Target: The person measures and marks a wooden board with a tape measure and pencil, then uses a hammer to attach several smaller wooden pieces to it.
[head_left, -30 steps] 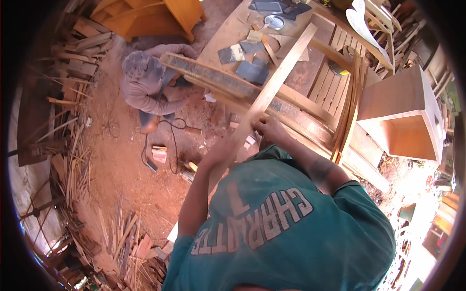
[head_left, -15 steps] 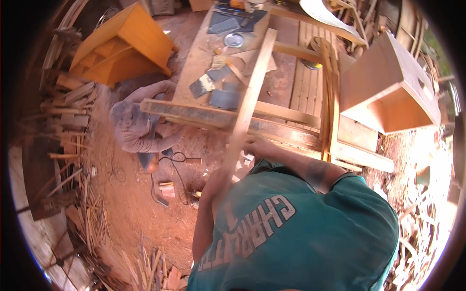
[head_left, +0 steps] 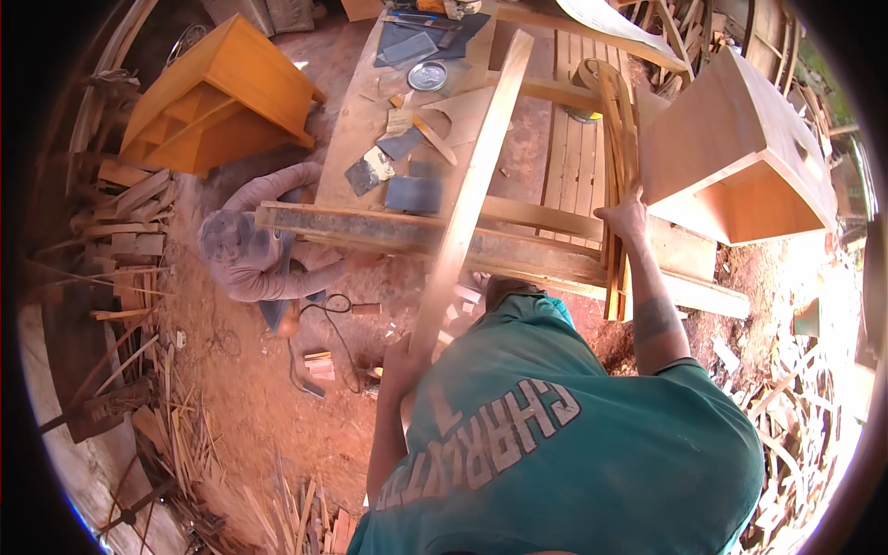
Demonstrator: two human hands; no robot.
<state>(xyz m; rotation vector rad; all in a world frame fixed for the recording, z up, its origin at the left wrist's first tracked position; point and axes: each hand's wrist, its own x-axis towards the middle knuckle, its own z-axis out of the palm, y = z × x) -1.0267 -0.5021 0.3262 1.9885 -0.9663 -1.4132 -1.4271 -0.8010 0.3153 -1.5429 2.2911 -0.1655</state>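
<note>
A long pale wooden plank (head_left: 476, 190) slants across the middle, its far end lying over the workbench. My left hand (head_left: 400, 365) is closed around the near end of this plank, close to my body. Over on the right, several thin wooden strips (head_left: 618, 139) lie together across the bench's front beam. My right hand (head_left: 626, 217) is closed on the strips from their right side, arm stretched forward. Part of its fingers is hidden by the wood.
A workbench (head_left: 342, 180) holds sandpaper (head_left: 413, 194), a round tin lid (head_left: 426, 76) and tools. A pale wooden cabinet (head_left: 708, 139) stands right, an orange cabinet (head_left: 250, 65) far left. A co-worker (head_left: 264, 240) crouches left of the bench. A cable (head_left: 342, 333) and scrap wood (head_left: 319, 365) lie on the floor.
My right hand has left the plank's side and reached right onto the wooden strips. My left hand stays on the plank, whose near end shows more sharply now.
</note>
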